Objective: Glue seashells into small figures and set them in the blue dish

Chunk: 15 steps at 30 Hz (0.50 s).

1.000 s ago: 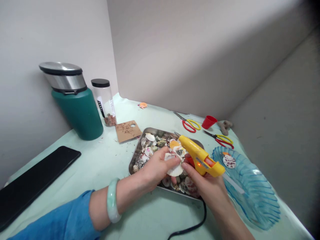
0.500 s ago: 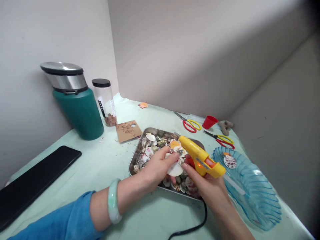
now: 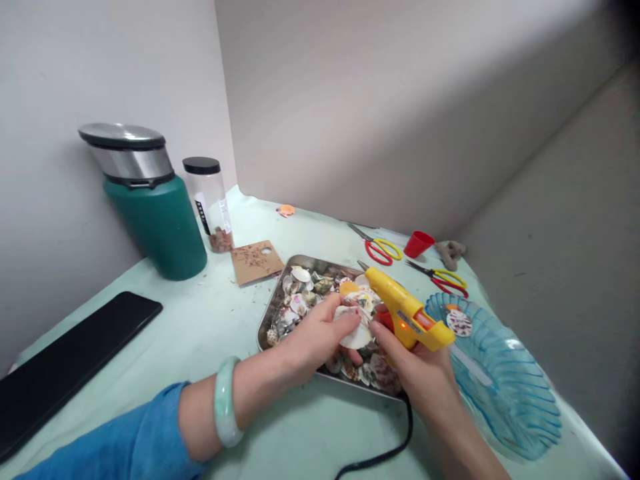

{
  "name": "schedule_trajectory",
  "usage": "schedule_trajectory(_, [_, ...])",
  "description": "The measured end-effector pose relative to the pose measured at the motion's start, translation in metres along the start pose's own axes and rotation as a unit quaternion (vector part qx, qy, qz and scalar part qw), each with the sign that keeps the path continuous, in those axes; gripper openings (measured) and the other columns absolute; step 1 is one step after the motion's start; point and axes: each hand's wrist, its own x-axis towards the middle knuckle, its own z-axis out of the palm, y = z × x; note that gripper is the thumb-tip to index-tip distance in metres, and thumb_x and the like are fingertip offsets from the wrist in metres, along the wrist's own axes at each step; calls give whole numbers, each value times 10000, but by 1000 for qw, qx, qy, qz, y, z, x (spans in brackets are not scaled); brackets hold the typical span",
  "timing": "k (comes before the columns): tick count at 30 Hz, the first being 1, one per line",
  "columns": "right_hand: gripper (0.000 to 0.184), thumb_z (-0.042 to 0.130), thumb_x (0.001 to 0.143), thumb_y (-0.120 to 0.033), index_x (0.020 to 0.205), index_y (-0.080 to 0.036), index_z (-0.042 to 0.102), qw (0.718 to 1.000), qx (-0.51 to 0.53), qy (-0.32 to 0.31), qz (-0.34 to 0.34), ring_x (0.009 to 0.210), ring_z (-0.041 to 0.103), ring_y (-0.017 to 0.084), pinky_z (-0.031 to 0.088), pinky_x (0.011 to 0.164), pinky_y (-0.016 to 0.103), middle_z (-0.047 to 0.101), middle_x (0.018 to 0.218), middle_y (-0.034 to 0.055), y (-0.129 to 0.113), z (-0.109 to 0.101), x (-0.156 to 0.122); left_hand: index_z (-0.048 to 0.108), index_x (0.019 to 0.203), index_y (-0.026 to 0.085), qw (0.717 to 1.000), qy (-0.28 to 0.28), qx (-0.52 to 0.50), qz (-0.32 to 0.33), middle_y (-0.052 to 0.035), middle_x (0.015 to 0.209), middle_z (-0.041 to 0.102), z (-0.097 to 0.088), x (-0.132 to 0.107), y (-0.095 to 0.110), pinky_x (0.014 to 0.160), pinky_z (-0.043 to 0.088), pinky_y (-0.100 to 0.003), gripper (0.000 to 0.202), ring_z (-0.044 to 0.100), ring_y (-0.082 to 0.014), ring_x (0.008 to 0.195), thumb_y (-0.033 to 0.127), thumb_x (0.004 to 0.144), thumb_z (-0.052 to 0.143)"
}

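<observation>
Between the thumb and fingers of my left hand (image 3: 320,333) is a white scallop shell (image 3: 356,335), held above a metal tray (image 3: 265,327). My right hand (image 3: 423,367) is wrapped around a yellow hot glue gun (image 3: 400,300) with a lit orange light and a glue stick (image 3: 473,365) out of its back. The gun's metal tip points up and to the left, past the shell. Shells (image 3: 295,303) of many kinds fill the tray below both hands. A black cord (image 3: 385,457) runs from below the tray toward the front edge.
A blue glass dish (image 3: 520,380) with a speckled shell stands at the right. Two pairs of scissors (image 3: 377,250), a red cup (image 3: 419,244) and an orange shell piece (image 3: 287,210) lie behind. At left are a green bottle (image 3: 155,220), a jar (image 3: 210,207), a brown card (image 3: 256,261) and a black slab (image 3: 90,360).
The glue gun and my right hand have shifted slightly to the right. The white shell has turned a little and moved right with my left hand's fingers.
</observation>
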Motion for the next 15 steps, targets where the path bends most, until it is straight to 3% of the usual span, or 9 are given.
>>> schedule_trajectory(4, [313, 749, 647, -337, 924, -200, 701, 1000, 8, 3, 5, 802, 681, 233, 541, 725, 329, 736, 805, 28, 1, 0, 1, 490, 1026, 198, 1000, -7, 19, -10, -1, 817, 614, -1, -1, 0, 408, 329, -163, 274, 593, -84, 497, 370, 825, 563])
schedule_trajectory(11, [247, 732, 671, -327, 891, -219, 701, 1000, -26, -16, -5, 811, 677, 226, 537, 706, 313, 730, 775, 18, 6, -2, 0, 515, 823, 169, 998, 32, -43, 14, 23, 719, 523, 2, 0, 3, 488, 502, -210, 299, 564, -87, 553, 457, 801, 591])
schedule_trajectory(15, [275, 731, 672, -338, 915, -213, 701, 999, -31, -17, -21, 797, 674, 226, 533, 703, 318, 725, 759, 21, 9, -3, 1, 500, 800, 173, 998, 30, -48, 19, 31, 668, 526, 1, 0, 1, 413, 447, -173, 306, 554, -79, 493, 463, 797, 597])
